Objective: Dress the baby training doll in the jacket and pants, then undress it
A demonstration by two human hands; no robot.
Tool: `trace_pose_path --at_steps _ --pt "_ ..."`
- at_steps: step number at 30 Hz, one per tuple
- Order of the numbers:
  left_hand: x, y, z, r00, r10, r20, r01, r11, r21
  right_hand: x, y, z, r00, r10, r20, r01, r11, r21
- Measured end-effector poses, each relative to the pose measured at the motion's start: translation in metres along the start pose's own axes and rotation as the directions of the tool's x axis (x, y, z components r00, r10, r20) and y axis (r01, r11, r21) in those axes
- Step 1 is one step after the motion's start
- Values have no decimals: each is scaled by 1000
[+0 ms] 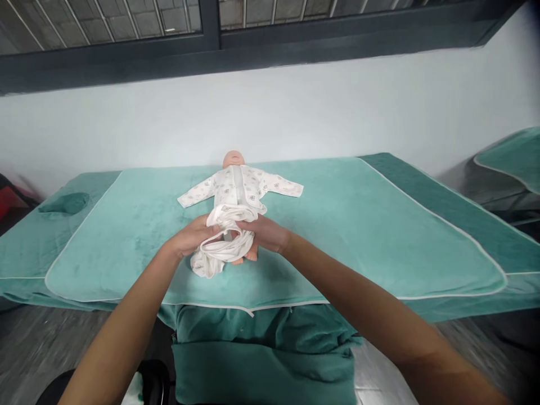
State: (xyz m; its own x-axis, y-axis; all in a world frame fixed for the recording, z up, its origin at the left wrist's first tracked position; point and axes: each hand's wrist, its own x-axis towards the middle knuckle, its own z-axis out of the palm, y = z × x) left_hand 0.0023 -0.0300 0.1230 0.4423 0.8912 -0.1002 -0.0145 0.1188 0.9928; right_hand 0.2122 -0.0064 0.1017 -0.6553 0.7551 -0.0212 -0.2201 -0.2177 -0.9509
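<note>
- A doll lies on a pale green mat, over a darker green padded bed, its head towards the white wall.
- It wears a white patterned top, with the 2 sleeves spread out to the sides and a greyish strip down the front.
- Just below the top, a white garment is bunched into a loose ring over the doll's lower body; a crumpled end hangs to the left, and the doll's feet show beneath.
- The left hand grasps the ring's left edge, fingers closed on the cloth with the thumb inside the opening.
- The right hand grasps the opposite edge in much the same way; its fingertips are partly hidden by fabric.
- The step in hand seems to be gathering the cloth and spreading its opening, with the 2 hands sharing the work.
- The next move probably calls for an even, gentle grip on both edges, so that the opening stays wide and the loose end does not twist or snag on the feet.
</note>
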Motion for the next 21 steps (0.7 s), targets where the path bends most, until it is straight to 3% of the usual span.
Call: trace_pose_path --at_steps 3,6,8,11,14,17,21 --pt "-1 1 -1 994 -9 107 7 1000 24 -1 0 -10 999 -28 -36 29 999 17" --pt "2 -3 5 1000 -12 -9 12 999 51 -7 -2 -22 999 -12 -44 12 1000 1" --pt "4 -5 11 996 0 -94 10 995 104 -14 -6 -30 997 75 33 -74 997 -35" --pt "4 -7 22 998 -16 -62 32 962 271 -28 -9 -33 964 244 108 -226 962 -156" --pt "8 -12 34 996 -28 -81 62 888 455 -42 -1 -27 961 271 -53 -274 910 -312" --pt "14 -22 47 987 -1 -160 102 776 622 -54 22 -22 950 177 -257 -273 870 -409" --pt "19 -38 62 999 -52 7 24 575 818 -65 64 -30 892 37 -451 -256 863 -436"
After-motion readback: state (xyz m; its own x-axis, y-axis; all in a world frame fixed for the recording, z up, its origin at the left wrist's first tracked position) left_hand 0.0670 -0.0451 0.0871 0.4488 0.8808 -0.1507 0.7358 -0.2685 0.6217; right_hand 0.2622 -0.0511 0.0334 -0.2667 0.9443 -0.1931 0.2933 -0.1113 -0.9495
